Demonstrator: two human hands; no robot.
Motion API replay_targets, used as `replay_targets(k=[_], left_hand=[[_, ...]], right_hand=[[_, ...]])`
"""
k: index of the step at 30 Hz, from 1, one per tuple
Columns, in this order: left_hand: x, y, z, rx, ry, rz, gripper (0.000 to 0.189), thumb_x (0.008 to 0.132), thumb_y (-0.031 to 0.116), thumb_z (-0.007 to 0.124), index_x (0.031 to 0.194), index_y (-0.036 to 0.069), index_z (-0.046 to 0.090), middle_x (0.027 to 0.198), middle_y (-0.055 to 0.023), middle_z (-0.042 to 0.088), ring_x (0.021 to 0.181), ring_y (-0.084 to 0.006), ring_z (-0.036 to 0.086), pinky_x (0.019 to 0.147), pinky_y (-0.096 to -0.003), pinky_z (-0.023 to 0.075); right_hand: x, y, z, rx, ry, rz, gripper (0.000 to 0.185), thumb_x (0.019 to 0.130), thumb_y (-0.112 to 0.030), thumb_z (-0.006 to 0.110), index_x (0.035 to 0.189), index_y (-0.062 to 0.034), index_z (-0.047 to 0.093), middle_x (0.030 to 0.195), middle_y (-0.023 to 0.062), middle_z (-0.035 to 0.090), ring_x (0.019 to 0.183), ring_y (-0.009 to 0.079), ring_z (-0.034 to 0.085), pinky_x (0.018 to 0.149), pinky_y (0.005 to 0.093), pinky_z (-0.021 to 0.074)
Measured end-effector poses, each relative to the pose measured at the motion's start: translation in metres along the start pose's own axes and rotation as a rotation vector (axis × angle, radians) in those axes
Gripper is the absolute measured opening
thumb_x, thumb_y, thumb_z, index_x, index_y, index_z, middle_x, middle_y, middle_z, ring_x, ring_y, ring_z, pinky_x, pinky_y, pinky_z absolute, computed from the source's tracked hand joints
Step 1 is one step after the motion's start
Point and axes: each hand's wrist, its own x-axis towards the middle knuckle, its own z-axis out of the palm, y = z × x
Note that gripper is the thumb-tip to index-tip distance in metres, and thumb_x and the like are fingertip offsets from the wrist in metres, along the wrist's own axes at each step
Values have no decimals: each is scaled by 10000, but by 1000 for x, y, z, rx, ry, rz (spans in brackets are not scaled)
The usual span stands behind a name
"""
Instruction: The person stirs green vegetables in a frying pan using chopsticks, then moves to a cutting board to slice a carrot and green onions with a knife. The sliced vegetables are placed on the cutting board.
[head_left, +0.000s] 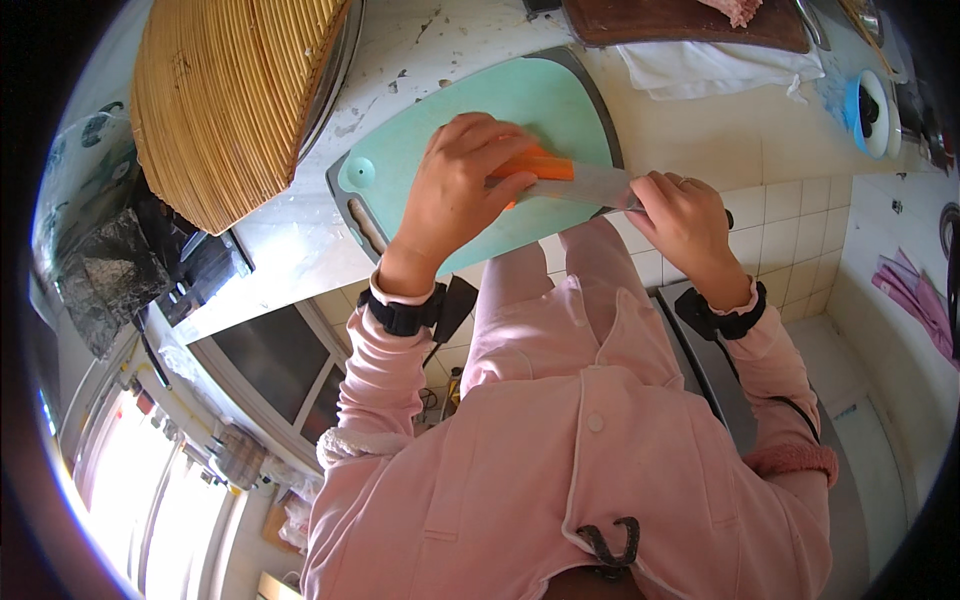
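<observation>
A green cutting board (480, 97) with a dark rim lies on the counter in front of me. Orange carrot pieces (551, 166) rest on its right part, under the fingers of my left hand (465, 176), which presses and steadies them. My right hand (684, 217) is closed around the handle of a kitchen knife (592, 186). The blade points left along the near side of the carrot, close to my left thumb. Its tip area is partly hidden by that thumb.
A slatted round wooden lid (225, 97) stands at the left. Beyond the green board, a brown board (675, 26) carries raw meat (735, 9), with a white cloth (712, 71) beside it. Blue and white bowls (874, 116) sit at the far right.
</observation>
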Motion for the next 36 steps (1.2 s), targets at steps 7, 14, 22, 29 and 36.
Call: replay_targets(k=[7,14,22,29,36], left_hand=[[-6,1,3,-111,-162,-1,264,823,46,757,1081,14,713,1031,-140,697,928,-349,642,816,-401,536],[-4,-20,-9,205,-92,73,318,817,79,741,1131,55,701,1056,-107,684,1011,-320,629,892,-414,513],[-1,-19,17,167,-94,157,382,739,77,750,1117,103,699,1165,-34,672,1137,-279,605,982,-415,498],[-8,-24,5,163,-93,90,396,676,55,768,1065,103,721,1116,-35,692,1064,-296,638,931,-428,525],[6,-19,18,194,-90,231,378,633,60,759,1004,115,720,1072,-36,690,1034,-282,644,907,-418,533]], right_hand=[[-11,3,-12,-80,-13,-111,266,698,-150,766,832,-103,541,719,17,555,655,180,607,548,336,474],[-55,28,-21,184,-135,-1,240,737,-137,780,847,-85,573,686,51,575,626,244,622,562,378,484],[-77,29,-17,478,-111,657,229,968,-188,674,876,-18,550,643,159,543,529,303,498,518,362,410],[-44,-5,6,546,-105,594,292,980,-233,659,861,-18,501,652,188,549,569,391,502,521,421,409],[-25,-17,20,514,-100,555,274,982,-224,645,882,-26,484,657,181,583,599,406,568,522,460,424]])
